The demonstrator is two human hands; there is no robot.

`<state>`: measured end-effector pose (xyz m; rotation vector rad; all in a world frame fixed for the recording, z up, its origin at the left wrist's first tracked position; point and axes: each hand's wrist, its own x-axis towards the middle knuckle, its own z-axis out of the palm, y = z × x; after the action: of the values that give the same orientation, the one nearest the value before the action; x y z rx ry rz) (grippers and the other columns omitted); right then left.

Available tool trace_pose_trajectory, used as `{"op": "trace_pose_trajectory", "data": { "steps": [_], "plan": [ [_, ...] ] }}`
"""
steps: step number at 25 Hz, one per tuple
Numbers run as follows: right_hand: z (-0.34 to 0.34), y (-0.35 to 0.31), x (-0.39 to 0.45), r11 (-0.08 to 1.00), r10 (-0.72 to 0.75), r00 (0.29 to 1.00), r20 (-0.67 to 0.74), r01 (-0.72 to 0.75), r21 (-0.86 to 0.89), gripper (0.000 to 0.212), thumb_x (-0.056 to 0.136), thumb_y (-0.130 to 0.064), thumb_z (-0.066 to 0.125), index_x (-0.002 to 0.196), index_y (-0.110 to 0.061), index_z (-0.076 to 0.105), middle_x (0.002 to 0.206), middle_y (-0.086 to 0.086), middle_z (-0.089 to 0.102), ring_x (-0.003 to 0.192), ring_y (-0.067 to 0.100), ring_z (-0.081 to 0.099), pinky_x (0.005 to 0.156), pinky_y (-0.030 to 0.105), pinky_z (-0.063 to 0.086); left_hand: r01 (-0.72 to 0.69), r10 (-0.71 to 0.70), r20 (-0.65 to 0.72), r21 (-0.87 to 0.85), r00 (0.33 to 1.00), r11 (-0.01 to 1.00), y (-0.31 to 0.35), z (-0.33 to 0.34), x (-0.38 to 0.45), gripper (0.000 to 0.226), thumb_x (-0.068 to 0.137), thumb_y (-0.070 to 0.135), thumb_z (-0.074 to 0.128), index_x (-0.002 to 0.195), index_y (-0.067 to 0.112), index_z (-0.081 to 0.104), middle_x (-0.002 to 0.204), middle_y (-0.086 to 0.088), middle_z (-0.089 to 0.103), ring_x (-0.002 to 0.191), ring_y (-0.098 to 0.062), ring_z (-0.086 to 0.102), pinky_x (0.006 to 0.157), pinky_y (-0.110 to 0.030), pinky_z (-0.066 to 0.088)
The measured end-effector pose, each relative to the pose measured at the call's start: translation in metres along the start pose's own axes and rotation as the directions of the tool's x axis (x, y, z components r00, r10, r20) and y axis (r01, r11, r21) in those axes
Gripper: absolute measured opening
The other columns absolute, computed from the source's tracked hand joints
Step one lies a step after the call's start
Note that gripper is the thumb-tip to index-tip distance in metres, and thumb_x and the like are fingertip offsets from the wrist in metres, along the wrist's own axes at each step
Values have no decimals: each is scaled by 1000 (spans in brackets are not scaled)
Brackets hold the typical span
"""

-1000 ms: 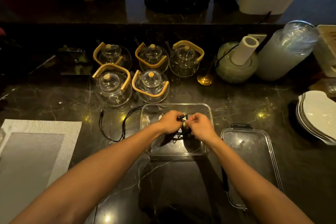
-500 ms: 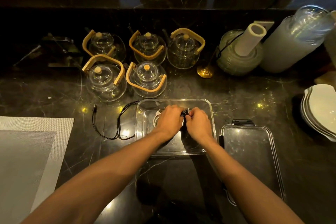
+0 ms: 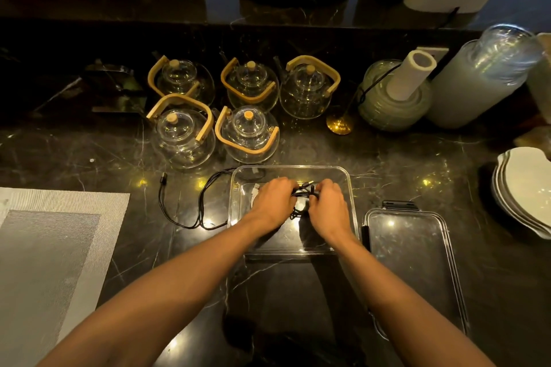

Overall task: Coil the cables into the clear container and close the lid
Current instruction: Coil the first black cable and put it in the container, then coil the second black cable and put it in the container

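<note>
Dark veined marble counter (image 3: 387,158) under dim light, raised ledge behind. At centre, left hand (image 3: 272,198) and right hand (image 3: 328,202) both clenched on a bundled black cable (image 3: 302,192) inside the clear container (image 3: 351,188). Second cable (image 3: 182,211) loose at 9 o'clock. Lid (image 3: 411,262) flat at 3 o'clock. Glass teapots (image 3: 247,131) at 12 o'clock. No legible writing.

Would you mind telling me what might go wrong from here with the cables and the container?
1. The black cable trailing over the container's left rim onto the counter might get pinched when the lid closes.
2. The bundle gripped between the left hand and right hand looks loose and may spring apart once released.
3. Pulling the trailing cable in could drag it against the glass teapots close behind.
</note>
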<state>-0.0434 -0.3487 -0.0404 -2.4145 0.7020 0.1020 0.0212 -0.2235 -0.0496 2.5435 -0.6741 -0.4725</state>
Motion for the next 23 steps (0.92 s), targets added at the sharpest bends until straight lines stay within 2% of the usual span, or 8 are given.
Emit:
{"op": "trace_pose_trajectory", "data": {
  "steps": [2, 5, 8, 10, 12, 16, 19, 23],
  "plan": [
    [-6, -2, -3, 999, -49, 998, -24, 49, -21, 14, 100, -14, 59, 113, -9, 57, 115, 11, 60, 95, 29, 64, 72, 36, 46, -22, 22, -18, -42, 1000, 999, 1, -3, -1, 19, 89, 11, 65, 106, 13, 72, 101, -8, 72, 94, -25, 68, 82, -44, 56],
    [-19, -15, -10, 985, -172, 984, -40, 170, -38, 11, 101, -19, 57, 107, -10, 59, 109, 9, 60, 92, 29, 62, 74, 42, 50, -28, 8, -131, -152, 991, 988, -4, -25, -10, 19, 90, 17, 67, 107, 16, 75, 101, -2, 76, 92, -17, 69, 82, -36, 56],
    [-28, -44, -13, 956, -293, 955, -50, 293, -8, 13, 101, -24, 57, 104, -13, 66, 104, 3, 62, 92, 22, 62, 76, 39, 50, -43, -38, -273, -285, 961, 958, -22, -62, -29, 17, 92, 24, 66, 105, 24, 76, 91, 14, 74, 83, 4, 66, 77, -16, 51],
    [-28, -68, -16, 933, -360, 932, -33, 361, 8, 16, 101, -25, 58, 103, -15, 70, 98, -2, 61, 90, 19, 63, 73, 34, 46, -7, -120, -358, -334, 926, 943, -42, -86, -46, 16, 91, 26, 67, 105, 26, 75, 87, 19, 71, 81, 9, 65, 72, -6, 47],
    [-23, -93, -21, 902, -432, 902, 18, 432, -8, 16, 100, -27, 59, 101, -17, 72, 96, -1, 65, 90, 20, 64, 71, 34, 46, 75, -233, -378, -390, 896, 918, -67, -104, -65, 18, 90, 24, 70, 107, 22, 74, 88, 14, 72, 82, 3, 67, 72, -9, 51],
    [0, -140, -33, 837, -544, 827, 144, 546, 25, 15, 98, -28, 59, 104, -21, 71, 101, 1, 72, 94, 21, 66, 72, 33, 47, 282, -443, -303, -452, 844, 846, -117, -110, -99, 33, 87, 21, 74, 118, 12, 70, 105, -3, 74, 100, -15, 69, 88, -28, 52],
    [29, -165, -41, 815, -571, 792, 218, 579, 32, 14, 97, -24, 61, 107, -18, 68, 105, 4, 70, 98, 24, 66, 73, 31, 43, 372, -539, -289, -473, 791, 799, -144, -98, -115, 41, 87, 20, 74, 125, 8, 65, 120, -10, 70, 112, -23, 65, 97, -34, 50],
    [68, -183, -52, 824, -549, 786, 284, 566, 27, 22, 96, -17, 62, 117, -11, 62, 115, 9, 63, 107, 28, 63, 83, 36, 47, 467, -665, -265, -535, 698, 704, -170, -82, -124, 46, 86, 26, 74, 126, 9, 60, 120, -11, 69, 114, -29, 63, 95, -42, 50]
  ]
}}
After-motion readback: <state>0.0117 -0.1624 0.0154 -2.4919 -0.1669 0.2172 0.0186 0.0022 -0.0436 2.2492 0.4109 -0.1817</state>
